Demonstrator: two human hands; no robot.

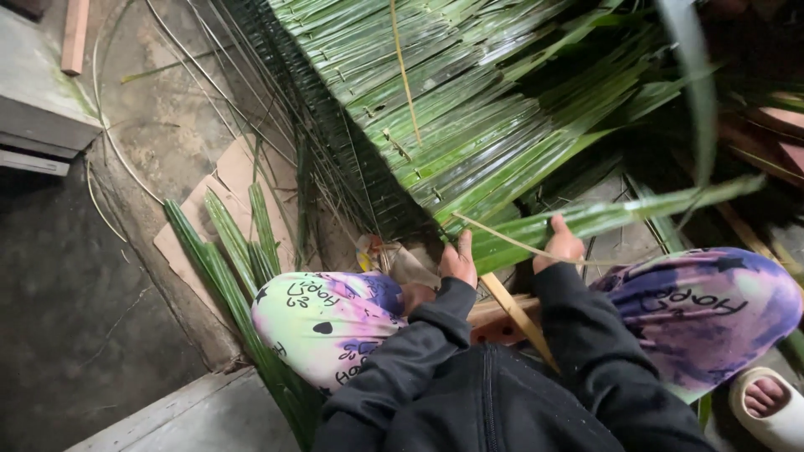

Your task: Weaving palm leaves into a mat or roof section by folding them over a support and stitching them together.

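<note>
While I squatted low in the middle of the frame, my left hand (458, 261) pressed against the near edge of the thatch panel (469, 109), a broad sheet of folded green palm leaves that filled the upper centre and sloped toward the upper right. Its fingers were curled at the leaf ends, though I could not tell whether they truly pinched anything. My right hand (559, 244), just to the right of it, was clenched around a long green palm leaf (620, 213) that ran from centre frame toward the right edge, thumb on top. A thin pale leaf rib (511, 241) crossed between both hands, touching the leaf. Beneath my wrists a wooden slat (519, 318) slanted down across my lap, between my patterned purple and green trousers (327, 322). Loose green leaves (230, 251) lay on cardboard (239, 172) at the left centre, well apart from my hands. At the lower right corner, my foot sat in a pale sandal (775, 418).
</note>
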